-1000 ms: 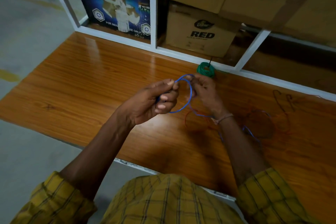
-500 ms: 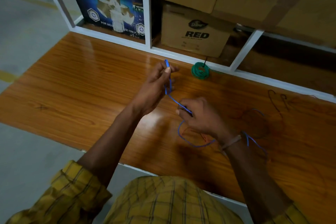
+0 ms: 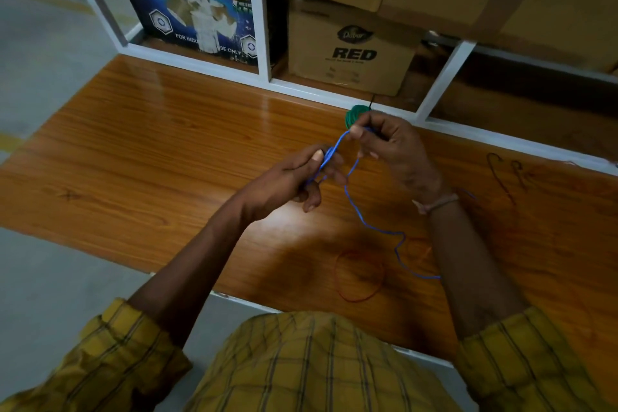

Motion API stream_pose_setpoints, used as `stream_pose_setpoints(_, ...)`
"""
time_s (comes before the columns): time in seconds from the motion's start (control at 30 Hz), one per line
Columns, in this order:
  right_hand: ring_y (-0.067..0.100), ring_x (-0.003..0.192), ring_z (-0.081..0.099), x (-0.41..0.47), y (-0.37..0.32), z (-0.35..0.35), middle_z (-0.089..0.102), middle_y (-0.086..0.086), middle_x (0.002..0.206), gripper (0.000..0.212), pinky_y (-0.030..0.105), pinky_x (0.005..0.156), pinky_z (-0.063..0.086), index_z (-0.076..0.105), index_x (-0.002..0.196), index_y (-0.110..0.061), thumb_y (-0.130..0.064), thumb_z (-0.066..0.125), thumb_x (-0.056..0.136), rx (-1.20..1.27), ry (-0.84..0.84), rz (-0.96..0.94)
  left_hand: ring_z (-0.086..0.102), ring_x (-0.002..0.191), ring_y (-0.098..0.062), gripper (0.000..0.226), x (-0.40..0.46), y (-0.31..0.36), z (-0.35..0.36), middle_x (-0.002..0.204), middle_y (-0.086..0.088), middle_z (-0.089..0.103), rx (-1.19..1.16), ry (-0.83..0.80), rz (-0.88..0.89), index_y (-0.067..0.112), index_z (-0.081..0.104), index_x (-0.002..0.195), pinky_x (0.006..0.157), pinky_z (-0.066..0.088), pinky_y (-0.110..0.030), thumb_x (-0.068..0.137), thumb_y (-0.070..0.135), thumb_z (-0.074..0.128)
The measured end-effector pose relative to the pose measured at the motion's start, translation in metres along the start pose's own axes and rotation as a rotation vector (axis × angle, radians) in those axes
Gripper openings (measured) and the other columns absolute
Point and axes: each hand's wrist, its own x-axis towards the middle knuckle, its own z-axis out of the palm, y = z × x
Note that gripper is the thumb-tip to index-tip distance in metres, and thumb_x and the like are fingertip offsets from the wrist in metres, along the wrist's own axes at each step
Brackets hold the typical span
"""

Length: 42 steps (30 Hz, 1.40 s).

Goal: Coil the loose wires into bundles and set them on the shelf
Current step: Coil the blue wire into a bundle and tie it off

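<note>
A thin blue wire (image 3: 357, 211) runs between both hands above the glossy wooden shelf board (image 3: 150, 150). My left hand (image 3: 294, 181) pinches a small folded bunch of it between thumb and fingers. My right hand (image 3: 391, 147) pinches the same wire a little higher and to the right. The rest of the blue wire trails down and right across the board, under my right forearm. A green wire bundle (image 3: 352, 115) lies at the back of the board, partly hidden behind my right hand. A loose red wire loop (image 3: 359, 278) lies on the board near me.
A dark wire (image 3: 501, 174) lies loose at the right of the board. Behind the white shelf frame (image 3: 264, 27) stand a blue tape box (image 3: 190, 7) and a cardboard box marked RED (image 3: 354, 50). Grey floor lies to the left.
My right hand rose from low on the board to the height of the green bundle, drawing the blue wire up. My left hand now holds a tighter bunch of wire.
</note>
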Motion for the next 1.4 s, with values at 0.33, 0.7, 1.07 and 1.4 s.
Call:
stream_pose_setpoints(0.33, 0.016, 0.051, 0.042, -0.019, 0.033, 0.044, 0.045, 0.010, 0.061, 0.018, 0.026, 0.048, 0.045, 0.069, 0.098, -0.012, -0.015, 0.053, 0.105, 0.237, 0.036, 0.336, 0.075, 0.096, -0.020, 0.035, 0.003, 0.013, 0.011, 0.156, -0.010, 0.055, -0.682, -0.075, 0.134, 0.006, 0.052, 0.138, 0.065, 0.052, -0.018, 0.117, 0.017, 0.026)
stream_pose_setpoints(0.7, 0.015, 0.042, 0.053, -0.046, 0.012, 0.042, 0.068, 0.001, 0.062, 0.020, 0.028, 0.046, 0.046, 0.067, 0.098, -0.011, -0.023, 0.053, 0.106, -0.418, -0.574, 0.343, 0.057, 0.125, -0.029, 0.021, 0.043, 0.002, -0.007, 0.140, 0.001, 0.059, -0.381, 0.400, 0.064, 0.023, 0.058, 0.113, 0.096, 0.047, -0.044, 0.116, 0.020, 0.038)
stream_pose_setpoints(1.07, -0.001, 0.055, 0.054, -0.014, -0.008, -0.015, 0.066, -0.011, 0.068, 0.012, 0.017, 0.054, 0.045, 0.069, 0.088, -0.004, -0.007, 0.065, 0.099, -0.113, -0.204, 0.067, 0.078, 0.085, -0.027, 0.036, 0.018, -0.031, 0.007, 0.123, -0.009, 0.064, 0.225, 0.125, 0.024, 0.013, 0.051, 0.142, 0.054, 0.049, -0.034, 0.117, 0.032, 0.033)
stream_pose_setpoints(1.4, 0.005, 0.043, 0.034, 0.000, 0.037, 0.008, 0.047, -0.004, 0.059, 0.032, 0.021, 0.040, 0.028, 0.064, 0.093, -0.006, -0.035, 0.076, 0.089, 0.211, 0.209, 0.207, 0.042, 0.044, -0.008, 0.050, 0.003, -0.004, 0.009, 0.141, -0.024, 0.063, -0.450, -0.016, 0.041, -0.004, 0.051, 0.146, 0.045, 0.017, -0.024, 0.117, 0.027, 0.024)
